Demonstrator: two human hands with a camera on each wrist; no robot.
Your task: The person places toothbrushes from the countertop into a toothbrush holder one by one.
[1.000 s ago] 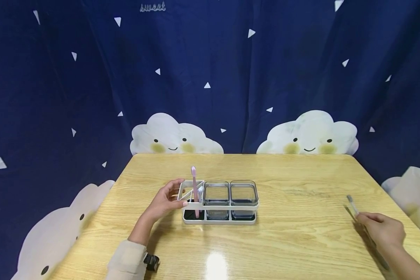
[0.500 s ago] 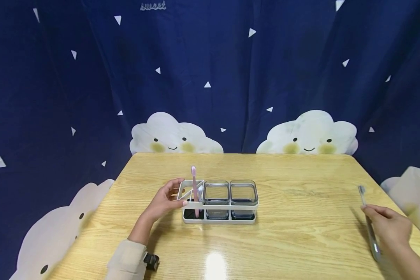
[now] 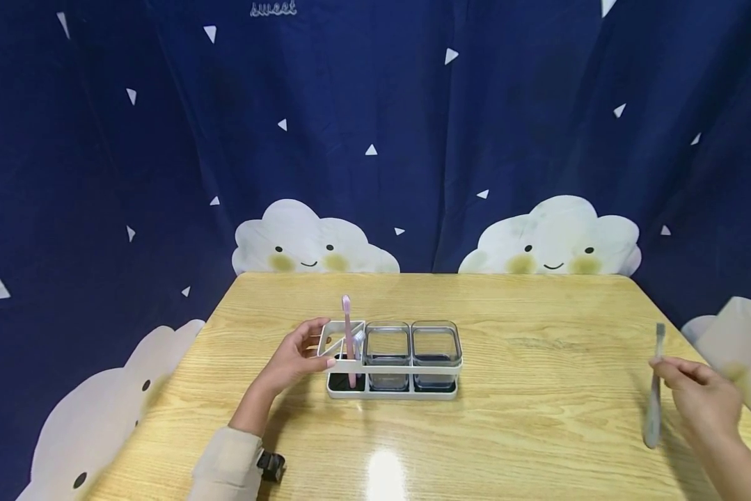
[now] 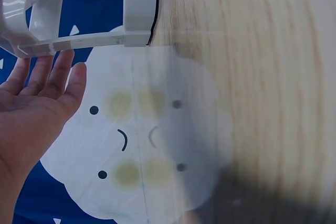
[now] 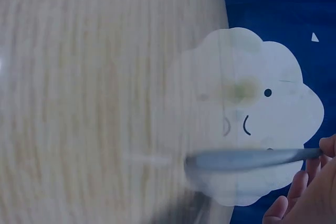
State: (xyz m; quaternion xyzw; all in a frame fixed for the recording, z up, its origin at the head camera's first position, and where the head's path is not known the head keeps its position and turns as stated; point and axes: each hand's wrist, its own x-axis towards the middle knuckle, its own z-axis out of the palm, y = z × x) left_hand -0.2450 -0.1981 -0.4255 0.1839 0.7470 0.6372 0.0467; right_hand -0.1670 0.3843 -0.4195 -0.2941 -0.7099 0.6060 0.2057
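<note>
On the table's right side, my right hand (image 3: 704, 396) pinches a grey toothbrush (image 3: 653, 410) near its neck, the bristle end up and the handle hanging above the wood. The right wrist view shows the toothbrush handle (image 5: 247, 160) stretching left from the fingers. My left hand (image 3: 295, 358) grips the left end of a white toothbrush holder (image 3: 406, 395), thumb at the front and fingers at the back. A pink toothbrush (image 3: 349, 341) stands upright in the holder's left section, with a whitish brush head (image 3: 358, 341) beside it. In the left wrist view, fingertips (image 4: 63, 61) touch the holder frame (image 4: 94, 40).
Two clear square cups (image 3: 388, 344) sit in the holder's middle and right sections. The wooden table (image 3: 538, 334) reaches back to a dark blue curtain (image 3: 413, 125) printed with clouds and triangles. A black strap piece (image 3: 271, 466) is on the left wrist.
My right hand has moved slightly right and away from me, raising the grey toothbrush and turning it from slanted to nearly upright. The left hand and the holder stay in place.
</note>
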